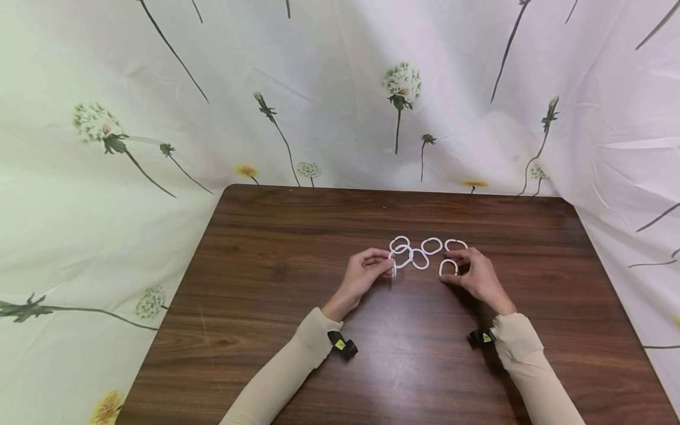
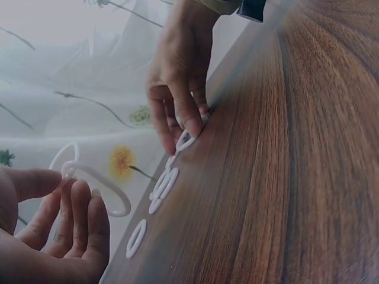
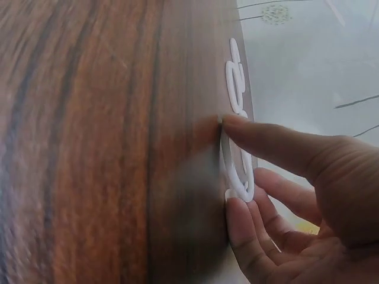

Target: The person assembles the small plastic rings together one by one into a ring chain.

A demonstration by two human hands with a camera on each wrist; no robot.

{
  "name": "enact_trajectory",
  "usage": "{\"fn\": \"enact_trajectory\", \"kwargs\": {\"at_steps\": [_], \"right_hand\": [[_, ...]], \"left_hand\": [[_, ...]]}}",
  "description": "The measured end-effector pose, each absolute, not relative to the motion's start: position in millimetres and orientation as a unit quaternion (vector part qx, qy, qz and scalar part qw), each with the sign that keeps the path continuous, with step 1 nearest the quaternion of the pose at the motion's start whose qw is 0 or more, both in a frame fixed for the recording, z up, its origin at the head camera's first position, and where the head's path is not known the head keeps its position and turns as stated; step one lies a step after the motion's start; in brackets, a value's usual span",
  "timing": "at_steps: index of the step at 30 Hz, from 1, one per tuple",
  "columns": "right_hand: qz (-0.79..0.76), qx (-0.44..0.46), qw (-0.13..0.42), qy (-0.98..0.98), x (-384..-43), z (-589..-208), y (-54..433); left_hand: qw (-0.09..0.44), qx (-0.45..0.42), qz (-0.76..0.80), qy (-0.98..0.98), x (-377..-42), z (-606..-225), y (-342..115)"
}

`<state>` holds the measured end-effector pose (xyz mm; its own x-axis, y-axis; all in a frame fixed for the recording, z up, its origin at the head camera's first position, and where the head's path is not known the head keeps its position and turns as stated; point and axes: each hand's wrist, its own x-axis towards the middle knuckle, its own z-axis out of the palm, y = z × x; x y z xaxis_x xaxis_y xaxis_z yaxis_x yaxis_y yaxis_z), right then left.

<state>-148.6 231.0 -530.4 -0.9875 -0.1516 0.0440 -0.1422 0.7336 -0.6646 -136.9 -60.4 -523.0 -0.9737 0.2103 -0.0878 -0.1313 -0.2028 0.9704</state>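
Hands bent to small work: seen from the head camera, a person's left hand (image 1: 365, 273) pinches a pair of white rings (image 1: 402, 267) between thumb and fingertips, the rings at the hand's two o'clock. Opposite, the right hand (image 1: 478, 277), its thumb and fingers curled close, grips a single white ring (image 1: 448, 261) at its ten o'clock. Another, the far ring (image 1: 451, 241), lies at the right hand's eleven o'clock, just beside its fingers. Three loose rings (image 1: 427, 258) spread between the two hands on a dark wooden table (image 1: 319, 236), one of them partly overlapped in view by the left hand's rings. Flower-printed cloth (image 1: 329, 118) hangs at twelve o'clock, behind the table.

From the left wrist, the left hand sits at eight o'clock in the frame, its pinch nearly closed on the pair, which cross each other at the fingertips; whether they are linked is hard to tell. Loose rings lie on the table from its two to three o'clock, and the right hand reaches down at twelve o'clock.

From the right wrist, thumb and fingers bracket the single ring at the hand's ten o'clock, with further rings at eleven o'clock, near the table's edge.
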Motion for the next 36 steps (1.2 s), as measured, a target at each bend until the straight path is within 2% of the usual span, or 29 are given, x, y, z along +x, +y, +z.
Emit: {"fn": "enact_trajectory", "kwargs": {"at_steps": [36], "right_hand": [[-0.410, -0.064, 0.036, 0.909, -133, -527, 226]], "left_hand": [[0.104, 0.016, 0.776, 0.622, -138, -521, -63]]}}
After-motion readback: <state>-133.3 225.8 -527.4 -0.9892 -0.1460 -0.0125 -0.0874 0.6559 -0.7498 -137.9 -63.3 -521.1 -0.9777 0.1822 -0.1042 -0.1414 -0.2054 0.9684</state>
